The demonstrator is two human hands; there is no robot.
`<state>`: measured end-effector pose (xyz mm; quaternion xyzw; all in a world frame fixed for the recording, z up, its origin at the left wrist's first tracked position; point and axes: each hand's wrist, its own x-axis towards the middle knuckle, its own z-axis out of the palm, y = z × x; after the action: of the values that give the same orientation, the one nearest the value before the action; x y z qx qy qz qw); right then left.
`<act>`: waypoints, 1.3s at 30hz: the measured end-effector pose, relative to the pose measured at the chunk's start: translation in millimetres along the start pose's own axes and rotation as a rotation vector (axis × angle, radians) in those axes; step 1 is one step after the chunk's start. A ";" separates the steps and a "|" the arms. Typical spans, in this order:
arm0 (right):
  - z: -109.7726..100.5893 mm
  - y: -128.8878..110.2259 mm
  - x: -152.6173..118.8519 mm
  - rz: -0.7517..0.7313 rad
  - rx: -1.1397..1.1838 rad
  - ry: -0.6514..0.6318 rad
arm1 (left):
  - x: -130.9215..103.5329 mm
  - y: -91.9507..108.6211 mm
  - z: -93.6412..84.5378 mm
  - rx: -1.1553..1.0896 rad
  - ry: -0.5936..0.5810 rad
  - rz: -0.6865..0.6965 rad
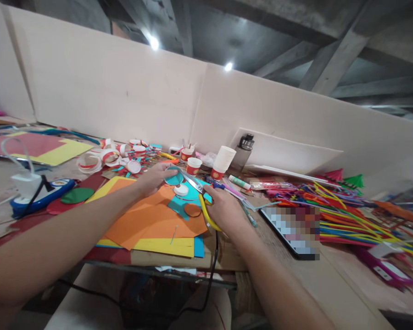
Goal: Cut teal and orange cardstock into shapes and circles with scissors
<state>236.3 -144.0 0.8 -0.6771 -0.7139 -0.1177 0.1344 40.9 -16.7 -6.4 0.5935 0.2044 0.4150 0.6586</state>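
My right hand (223, 207) is closed around the yellow handles of a pair of scissors (193, 183), whose metal blades point up and to the left. Between the fingers of my left hand (156, 178) is a piece of turquoise paper (174, 178) with a rounded edge. The scissor blades reach to this paper; whether they are cutting it I cannot tell. Below lie orange paper sheets (137, 224), a small orange disc (192, 210) and a white round piece (181, 189) on turquoise paper. Yellow sheets (158, 246) stick out underneath.
Paper cups (223, 160) and a dark bottle (243, 151) stand by the white partition (124, 82). A phone (291, 233) lies at right, beside colourful pipe cleaners (351, 224). Cut cups (112, 156) are heaped at left, near a blue power strip (43, 197). A black cable (213, 266) hangs over the front edge.
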 end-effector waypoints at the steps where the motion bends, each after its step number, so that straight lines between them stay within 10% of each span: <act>1: -0.2 0.1 0.1 -0.003 -0.007 -0.004 | 0.2 -0.3 -0.1 -0.002 0.006 0.002; 39: -7.6 -0.9 1.4 -0.043 -0.074 -0.059 | 8.7 -15.5 -13.7 -0.035 -0.010 -0.013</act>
<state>235.5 -145.4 8.5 -0.6691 -0.7272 -0.1270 0.0857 40.1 -0.7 -22.2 0.5826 0.1978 0.4113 0.6725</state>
